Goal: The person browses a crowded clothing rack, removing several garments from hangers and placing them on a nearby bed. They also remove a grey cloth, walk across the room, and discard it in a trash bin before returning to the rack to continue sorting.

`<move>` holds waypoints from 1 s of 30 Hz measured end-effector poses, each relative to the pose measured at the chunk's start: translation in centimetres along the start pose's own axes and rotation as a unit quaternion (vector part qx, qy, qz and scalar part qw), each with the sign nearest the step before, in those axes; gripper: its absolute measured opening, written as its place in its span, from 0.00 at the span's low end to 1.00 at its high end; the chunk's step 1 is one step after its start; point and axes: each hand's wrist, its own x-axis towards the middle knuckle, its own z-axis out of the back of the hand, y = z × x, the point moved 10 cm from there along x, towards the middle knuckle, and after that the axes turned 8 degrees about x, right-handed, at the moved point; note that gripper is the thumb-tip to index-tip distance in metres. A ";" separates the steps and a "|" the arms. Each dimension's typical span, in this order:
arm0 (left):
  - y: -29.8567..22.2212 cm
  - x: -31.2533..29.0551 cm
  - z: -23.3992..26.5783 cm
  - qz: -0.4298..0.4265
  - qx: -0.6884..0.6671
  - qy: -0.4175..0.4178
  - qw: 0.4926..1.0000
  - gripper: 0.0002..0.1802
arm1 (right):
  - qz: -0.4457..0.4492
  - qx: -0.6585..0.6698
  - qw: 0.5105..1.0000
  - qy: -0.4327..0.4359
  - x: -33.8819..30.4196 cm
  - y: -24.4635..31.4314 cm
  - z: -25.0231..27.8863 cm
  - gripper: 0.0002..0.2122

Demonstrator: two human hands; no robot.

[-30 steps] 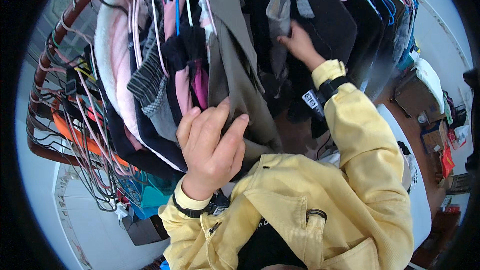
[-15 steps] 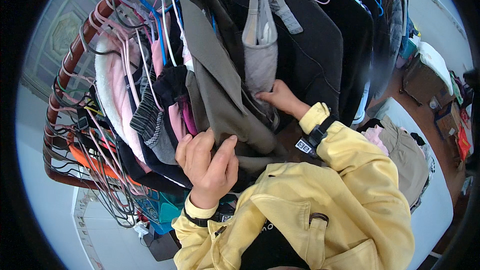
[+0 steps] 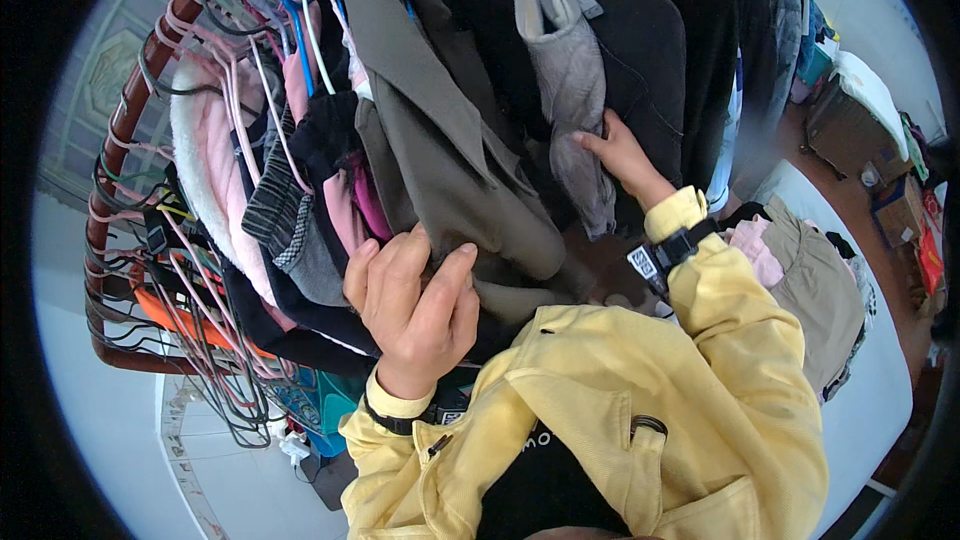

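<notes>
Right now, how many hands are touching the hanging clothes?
2. The left hand grips the olive-brown jacket low on the rack; the right hand presses the grey garment further right. No other hands are visible.

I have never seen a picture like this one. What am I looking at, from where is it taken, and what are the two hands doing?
The picture comes from a wide fisheye camera worn on a person's head, looking down, so straight edges bend near the rim. There is no machine; the yellow sleeves belong to the person's own arms. In front is a rust-brown clothes rack crowded with garments on hangers. The left hand rests on an olive-brown jacket, with the fingers curled over its fabric. The right hand reaches further in and touches a hanging grey garment among dark coats. To the left hang pink clothes and empty wire hangers. At the far right are cardboard boxes on the floor.
</notes>
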 end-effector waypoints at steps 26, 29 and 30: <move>1.3 -1.1 -0.8 -0.025 0.093 0.172 0.980 0.27 | 0.393 -0.625 0.668 -0.094 2.7 32.8 4.3 0.08; 1.6 -1.5 0.0 -0.027 0.094 0.167 0.981 0.26 | 0.365 -0.663 0.639 -0.136 4.0 33.3 7.4 0.09; 1.6 -1.7 0.2 -0.030 0.089 0.167 0.981 0.25 | 0.379 -0.656 0.637 -0.141 3.9 33.6 7.7 0.10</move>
